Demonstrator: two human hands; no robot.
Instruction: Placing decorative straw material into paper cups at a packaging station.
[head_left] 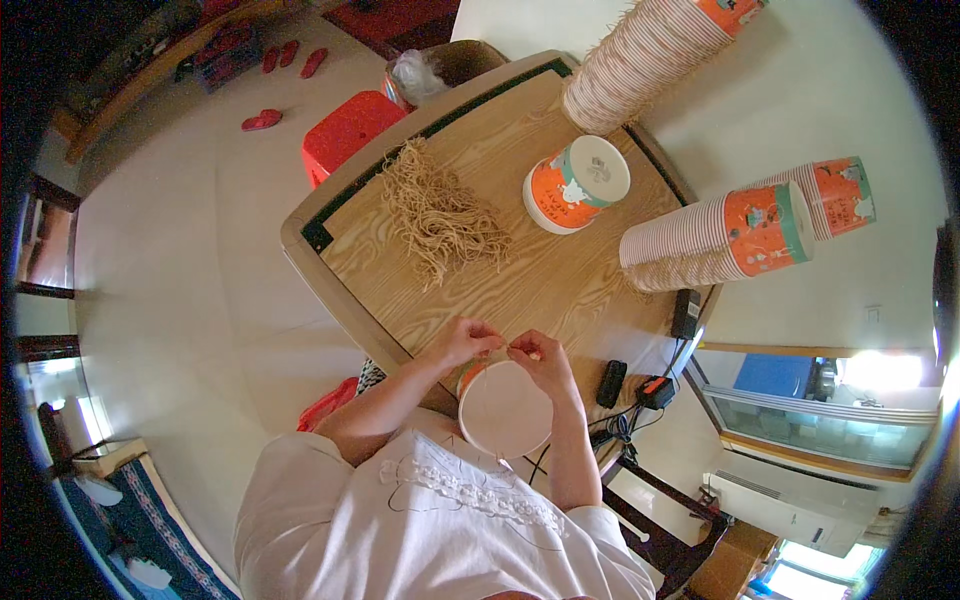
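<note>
The person's left hand (468, 341) and right hand (541, 362) nearly meet, fingertips pinched closed; I can't make out what's between them. Just on the near side of them, by the near edge of the tabletop (480, 300), sits a paper tub (505, 410), pale round end up. Loose twine (440, 215) lies farther off, to the left.
</note>
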